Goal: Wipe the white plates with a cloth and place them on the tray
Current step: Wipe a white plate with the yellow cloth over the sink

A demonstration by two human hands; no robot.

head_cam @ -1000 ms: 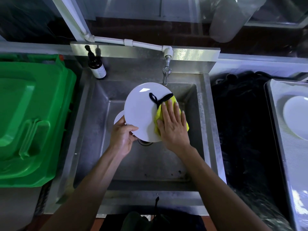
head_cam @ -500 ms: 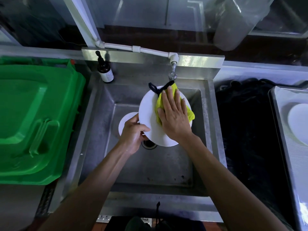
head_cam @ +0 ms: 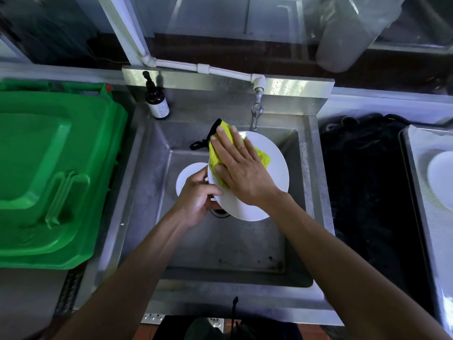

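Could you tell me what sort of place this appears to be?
Probably a dishwashing station in a commercial or back-of-house kitchen: a deep stainless steel sink with a wall-fed tap, a large green bin beside it, and a metal tray holding a white plate.

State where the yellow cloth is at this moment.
In the head view, the yellow cloth lies pressed under the right hand against the held white plate, above the sink, just below the tap.

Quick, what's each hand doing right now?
Left hand: closed on the lower-left rim of the white plate, holding it over the sink.
Right hand: open, flat, pressing the yellow cloth onto that plate.
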